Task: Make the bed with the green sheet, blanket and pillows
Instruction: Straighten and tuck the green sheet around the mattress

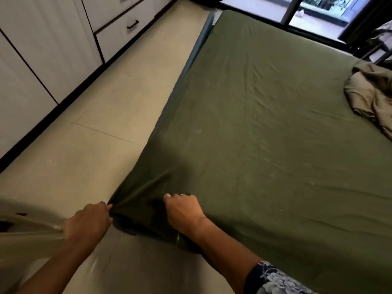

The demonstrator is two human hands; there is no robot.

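Green sheet (265,124) spread over bed, near corner bunched and pulled off the edge. Left hand (89,221) pinches the corner, fingers curled tight. Right hand (183,209) on the sheet beside it, fingers curled, probably gripping fabric. Tan blanket (373,96) crumpled at right edge.
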